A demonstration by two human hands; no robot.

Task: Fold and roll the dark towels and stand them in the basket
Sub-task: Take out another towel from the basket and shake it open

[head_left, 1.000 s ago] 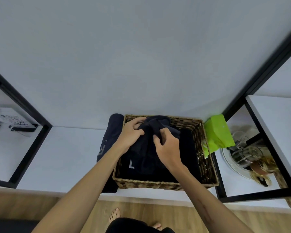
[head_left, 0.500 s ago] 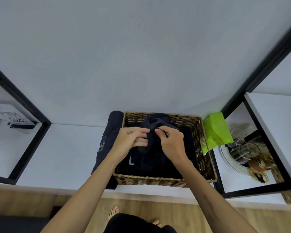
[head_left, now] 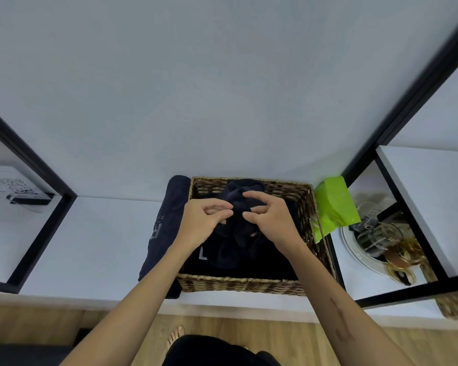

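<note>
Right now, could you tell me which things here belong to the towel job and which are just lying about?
Part of the job:
- wicker basket
- dark towel in the basket, under both hands
- second dark towel left of the basket
- left hand
- right hand

Just lying about:
- green bag
- glass jars on a plate
- white box

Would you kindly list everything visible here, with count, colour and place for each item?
Wicker basket: one, brown, on the white shelf, centre.
Dark towel in basket: at least one, navy, bunched under the hands; count unclear.
Dark cloth: one, navy, lying against the basket's left side.
Green bag: one, bright green, right of the basket.
Glassware on plate: several pieces, clear and gold, right compartment.
White box: one, printed, left compartment.
Black frame: dividing the compartments.
Left hand: fingers curled over the towel.
Right hand: fingers curled over the towel.
Bare foot: on the wood floor.
</note>
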